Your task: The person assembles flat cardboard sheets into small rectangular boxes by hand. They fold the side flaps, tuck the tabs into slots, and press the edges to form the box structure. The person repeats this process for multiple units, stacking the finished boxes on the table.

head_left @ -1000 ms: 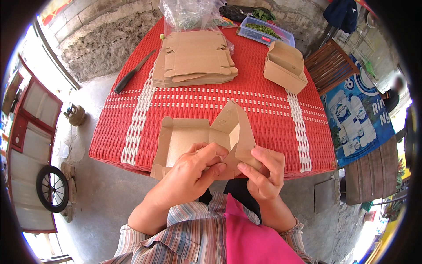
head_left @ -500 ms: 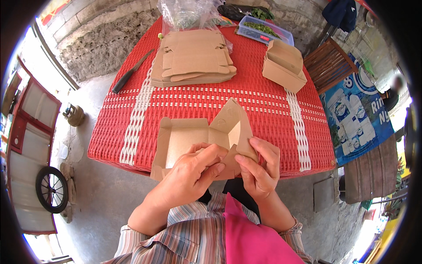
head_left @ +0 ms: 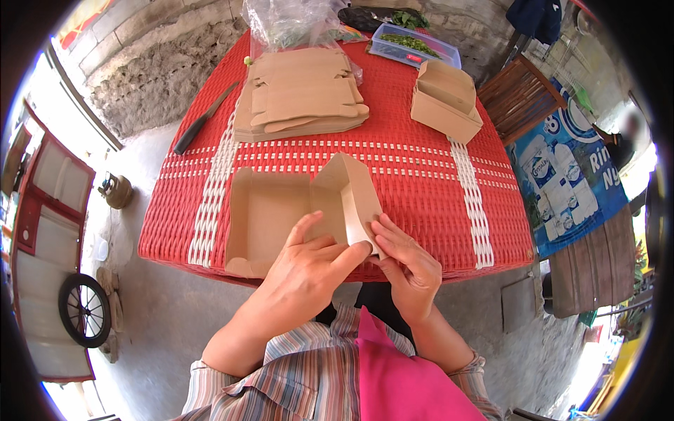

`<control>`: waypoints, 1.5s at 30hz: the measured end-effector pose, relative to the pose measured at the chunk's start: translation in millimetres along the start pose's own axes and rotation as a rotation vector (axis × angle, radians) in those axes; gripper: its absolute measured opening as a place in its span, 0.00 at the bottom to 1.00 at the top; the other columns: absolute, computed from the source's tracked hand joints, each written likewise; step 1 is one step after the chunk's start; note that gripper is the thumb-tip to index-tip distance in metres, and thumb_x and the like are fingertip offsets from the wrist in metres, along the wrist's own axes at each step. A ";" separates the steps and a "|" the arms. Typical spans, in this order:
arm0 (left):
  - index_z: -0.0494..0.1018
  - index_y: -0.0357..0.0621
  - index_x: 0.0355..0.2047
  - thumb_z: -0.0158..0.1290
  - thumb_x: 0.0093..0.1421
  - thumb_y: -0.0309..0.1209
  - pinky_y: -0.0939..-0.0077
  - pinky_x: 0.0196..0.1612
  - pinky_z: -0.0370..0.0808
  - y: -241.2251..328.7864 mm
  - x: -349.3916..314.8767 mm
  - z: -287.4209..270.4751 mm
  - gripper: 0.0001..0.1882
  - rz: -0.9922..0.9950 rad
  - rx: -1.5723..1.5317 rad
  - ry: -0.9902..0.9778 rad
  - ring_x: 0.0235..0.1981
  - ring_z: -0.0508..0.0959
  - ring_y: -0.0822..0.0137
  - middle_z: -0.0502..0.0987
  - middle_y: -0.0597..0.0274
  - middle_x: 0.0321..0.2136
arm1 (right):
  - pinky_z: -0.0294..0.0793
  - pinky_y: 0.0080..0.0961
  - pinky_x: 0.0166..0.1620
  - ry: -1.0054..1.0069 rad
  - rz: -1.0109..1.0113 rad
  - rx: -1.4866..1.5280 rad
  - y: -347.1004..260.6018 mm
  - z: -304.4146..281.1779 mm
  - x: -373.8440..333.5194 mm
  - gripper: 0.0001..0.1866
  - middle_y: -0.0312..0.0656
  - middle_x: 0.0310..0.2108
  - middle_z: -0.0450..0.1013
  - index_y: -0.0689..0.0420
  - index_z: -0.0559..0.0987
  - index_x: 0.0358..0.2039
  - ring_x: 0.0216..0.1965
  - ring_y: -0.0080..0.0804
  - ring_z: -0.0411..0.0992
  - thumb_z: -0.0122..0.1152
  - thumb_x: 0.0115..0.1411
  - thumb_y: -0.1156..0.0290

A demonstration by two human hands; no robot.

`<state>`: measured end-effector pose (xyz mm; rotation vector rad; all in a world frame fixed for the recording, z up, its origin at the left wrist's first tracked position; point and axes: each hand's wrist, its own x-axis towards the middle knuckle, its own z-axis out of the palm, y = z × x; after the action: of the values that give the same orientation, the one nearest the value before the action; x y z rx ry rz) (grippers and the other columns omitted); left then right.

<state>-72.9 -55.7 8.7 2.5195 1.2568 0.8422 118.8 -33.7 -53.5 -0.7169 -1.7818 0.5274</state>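
A brown cardboard food box, partly folded with its lid spread out to the left, lies at the near edge of the red woven table. My right hand pinches the box's right wall near its front corner. Over the near side of the box is my left hand, its fingers apart and one raised. Another digit of that hand presses against the same front corner. The box's near edge is partly hidden by my left hand.
Farther back lie a stack of flat cardboard boxes and a knife with a black handle. Folded boxes stand at right. Behind are a plastic bag and a clear tub of chopped greens. A wooden chair adjoins the table.
The box's walls stand more upright, and the box has shifted slightly left. My left hand has loosened its pinch and lifted a finger. My right hand has kept hold of the right wall.
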 end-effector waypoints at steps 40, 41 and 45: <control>0.76 0.41 0.30 0.51 0.51 0.26 0.50 0.67 0.50 -12.3 28.7 3.0 0.07 0.321 0.642 -0.173 0.52 0.71 0.61 0.75 0.60 0.36 | 0.65 0.40 0.58 -0.442 -0.228 -0.751 0.3 -9.6 27.6 0.03 0.36 0.24 0.67 0.56 0.77 0.23 0.35 0.33 0.71 0.56 0.49 0.73; 0.78 0.41 0.32 0.53 0.50 0.28 0.51 0.67 0.50 -10.0 25.1 0.3 0.09 0.349 0.642 -0.075 0.53 0.71 0.60 0.75 0.61 0.38 | 0.66 0.37 0.54 -0.426 -0.230 -0.763 -1.5 -7.0 25.8 0.04 0.36 0.25 0.69 0.56 0.78 0.25 0.35 0.32 0.72 0.56 0.50 0.72; 0.72 0.35 0.51 0.60 0.48 0.30 0.49 0.66 0.48 -24.2 1.1 -5.9 0.27 0.264 0.445 0.285 0.58 0.67 0.56 0.69 0.56 0.53 | 0.68 0.30 0.43 -0.463 -0.133 -0.798 -13.1 6.5 26.7 0.07 0.37 0.28 0.71 0.57 0.78 0.31 0.35 0.32 0.73 0.56 0.52 0.70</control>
<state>-92.0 -40.3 3.8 3.0561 1.3357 1.1194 103.8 -24.6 -28.6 -1.0570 -2.4859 -0.1605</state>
